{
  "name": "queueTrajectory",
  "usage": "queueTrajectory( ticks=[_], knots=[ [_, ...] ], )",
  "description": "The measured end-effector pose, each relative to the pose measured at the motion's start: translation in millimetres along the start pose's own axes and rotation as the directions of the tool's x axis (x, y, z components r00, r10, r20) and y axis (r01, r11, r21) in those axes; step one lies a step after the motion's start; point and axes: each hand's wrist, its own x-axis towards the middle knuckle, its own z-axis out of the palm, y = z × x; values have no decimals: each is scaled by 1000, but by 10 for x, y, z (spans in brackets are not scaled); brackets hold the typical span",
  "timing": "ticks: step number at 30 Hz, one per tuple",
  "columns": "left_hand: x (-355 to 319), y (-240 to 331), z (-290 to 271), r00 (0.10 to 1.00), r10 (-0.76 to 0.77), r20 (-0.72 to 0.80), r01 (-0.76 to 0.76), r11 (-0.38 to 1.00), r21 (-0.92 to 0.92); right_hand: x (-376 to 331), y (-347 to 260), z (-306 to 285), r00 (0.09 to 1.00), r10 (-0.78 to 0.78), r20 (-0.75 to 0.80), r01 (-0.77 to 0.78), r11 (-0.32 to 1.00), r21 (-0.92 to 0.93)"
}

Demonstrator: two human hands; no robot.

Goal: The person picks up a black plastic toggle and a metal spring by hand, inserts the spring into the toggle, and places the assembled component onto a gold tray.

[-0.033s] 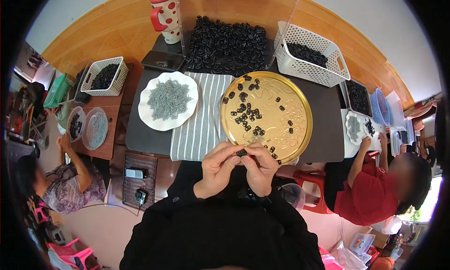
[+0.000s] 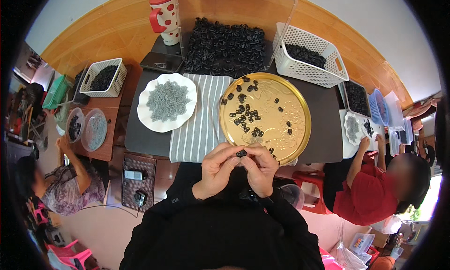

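Between my fingertips, at the near edge of the table, is a small black plastic part [image 2: 241, 153]. My left hand [image 2: 217, 169] pinches it from one side and my right hand [image 2: 259, 169] from the other, both closed. Just beyond them lies a round gold tray [image 2: 293, 117] with several loose black parts [image 2: 243, 113] scattered over it, mostly on its left half. To the left, a white scalloped plate [image 2: 146, 119] holds a heap of small grey pieces [image 2: 168, 101]. A grey striped cloth [image 2: 197, 129] runs between plate and tray, partly under the tray.
A clear-walled bin of black parts [image 2: 225, 47] stands at the back, beside a spotted tumbler [image 2: 165, 19] and a white basket [image 2: 311, 71]. People work at side tables, one in a patterned top [image 2: 77, 190] at left, one in red [image 2: 370, 197] at right.
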Motion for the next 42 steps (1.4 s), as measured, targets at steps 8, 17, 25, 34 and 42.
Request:
queueTrajectory(
  ticks=[8,17,25,34,42],
  knots=[
    [-27,-104,-146,970,-206,131,225,964,-143,567,-381,-697,764,637,104,-635,771,-60],
    [17,-68,-333,970,-238,54,241,969,-63,1892,-624,-851,888,456,61,-446,886,-126],
    [84,-81,-463,953,-300,42,302,952,-49,1727,120,-456,775,426,466,153,590,-793],
    [43,-275,-555,948,-317,20,318,946,-69,1901,550,-27,777,277,565,479,322,-817],
    [62,-217,-611,946,-322,35,323,943,-80,1732,343,-11,722,240,648,527,415,-741]
  ],
)
